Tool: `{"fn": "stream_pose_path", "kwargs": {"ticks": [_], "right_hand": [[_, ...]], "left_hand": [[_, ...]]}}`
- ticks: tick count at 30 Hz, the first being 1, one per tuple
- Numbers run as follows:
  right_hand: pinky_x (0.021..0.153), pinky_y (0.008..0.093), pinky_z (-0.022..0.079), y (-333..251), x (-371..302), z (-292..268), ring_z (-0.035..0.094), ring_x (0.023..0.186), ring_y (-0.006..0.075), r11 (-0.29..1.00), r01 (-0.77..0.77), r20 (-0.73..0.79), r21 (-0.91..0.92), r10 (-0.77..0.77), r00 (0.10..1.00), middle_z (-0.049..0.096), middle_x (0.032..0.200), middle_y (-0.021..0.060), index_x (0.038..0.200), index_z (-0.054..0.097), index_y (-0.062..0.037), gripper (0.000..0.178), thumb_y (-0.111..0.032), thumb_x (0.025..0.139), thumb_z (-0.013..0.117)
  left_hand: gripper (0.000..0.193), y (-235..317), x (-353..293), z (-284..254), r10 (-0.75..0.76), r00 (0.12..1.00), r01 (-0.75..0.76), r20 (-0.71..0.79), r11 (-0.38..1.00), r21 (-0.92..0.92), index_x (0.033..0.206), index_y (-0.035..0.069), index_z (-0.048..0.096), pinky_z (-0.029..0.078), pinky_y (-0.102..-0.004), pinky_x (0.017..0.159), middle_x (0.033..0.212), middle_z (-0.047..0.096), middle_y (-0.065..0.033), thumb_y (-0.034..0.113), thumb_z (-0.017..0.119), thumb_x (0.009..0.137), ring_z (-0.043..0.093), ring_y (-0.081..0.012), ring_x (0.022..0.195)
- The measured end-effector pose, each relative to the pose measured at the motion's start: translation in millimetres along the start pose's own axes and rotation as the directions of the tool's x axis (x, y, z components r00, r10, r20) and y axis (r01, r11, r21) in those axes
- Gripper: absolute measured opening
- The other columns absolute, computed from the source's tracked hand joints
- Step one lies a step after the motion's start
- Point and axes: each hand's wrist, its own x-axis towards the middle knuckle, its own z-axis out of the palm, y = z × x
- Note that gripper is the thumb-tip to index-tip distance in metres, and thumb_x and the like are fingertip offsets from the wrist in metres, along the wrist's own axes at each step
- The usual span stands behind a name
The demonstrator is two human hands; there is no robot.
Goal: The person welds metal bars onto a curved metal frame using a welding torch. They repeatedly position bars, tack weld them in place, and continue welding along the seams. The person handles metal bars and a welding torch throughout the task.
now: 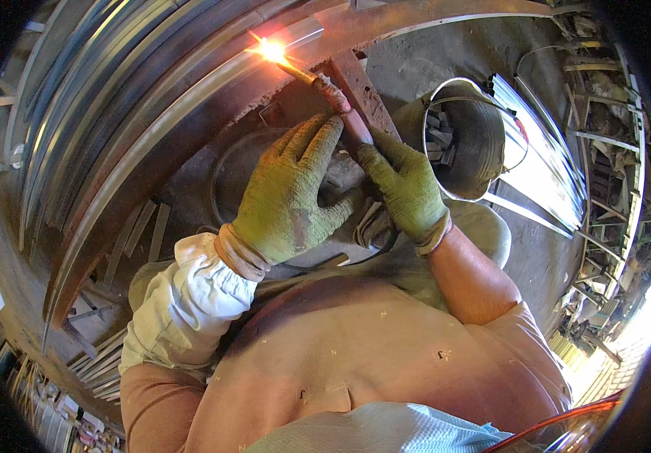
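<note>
My right hand (pixel 404 185), in a dusty yellow-green glove, is closed around the handle of a welding torch (pixel 355 130). The torch's neck points up and left, and a bright arc (pixel 272 50) glows at its tip against a long, pale metal strip (pixel 220 79). Gloved the same way, my left hand (pixel 287 189) is held out beside the torch, fingers stretched and thumb apart. Its fingertips lie close to the handle; whether they touch it I cannot tell. Glare hides the exact spot under the arc.
Long metal lengths (pixel 84 98) lie bundled at the far left. A rusty steel beam (pixel 359 90) stands behind the torch. On the right is a dark bucket (pixel 465 143) with metal offcuts inside, beside shiny strips (pixel 540 158). Racks of scrap (pixel 604 143) line the right edge.
</note>
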Motion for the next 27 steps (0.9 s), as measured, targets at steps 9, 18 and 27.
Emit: {"fn": "stream_pose_path", "kwargs": {"ticks": [9,18,27], "right_hand": [[0.098,0.0385,0.059,22.0,12.8,10.9,0.075,0.108,0.0200,0.999,0.052,-0.030,0.011,-0.052,0.998,0.082,0.118,0.0192,0.146,0.072,-0.0004,0.046,-0.032,0.112,0.070],[0.095,0.0365,0.060,11.0,10.8,11.0,0.074,0.105,0.0170,0.988,-0.052,0.027,0.146,0.049,0.998,0.082,0.117,0.0171,0.149,0.070,-0.0005,0.048,-0.033,0.113,0.071],[0.086,0.0378,0.062,10.5,9.3,12.7,0.074,0.099,0.0166,0.989,-0.009,0.030,0.151,0.004,1.000,0.081,0.110,0.0138,0.147,0.070,0.0002,0.049,-0.035,0.113,0.071]], "left_hand": [[0.090,-4.8,2.4,1.9,-0.036,0.999,0.037,0.015,0.999,-0.033,0.160,-0.005,0.052,0.049,-0.0537,0.120,0.152,0.062,-0.0317,0.020,0.091,0.082,0.062,-0.0509,0.138],[0.092,-2.9,6.1,-0.8,-0.021,0.999,0.020,0.035,0.999,0.034,0.160,-0.005,0.052,0.053,-0.0530,0.117,0.153,0.062,-0.0309,0.021,0.094,0.083,0.063,-0.0517,0.138],[0.092,-7.9,2.2,1.9,-0.030,0.999,0.029,0.018,0.999,0.031,0.158,-0.006,0.054,0.055,-0.0534,0.115,0.153,0.062,-0.0314,0.026,0.097,0.083,0.065,-0.0498,0.137]]}}
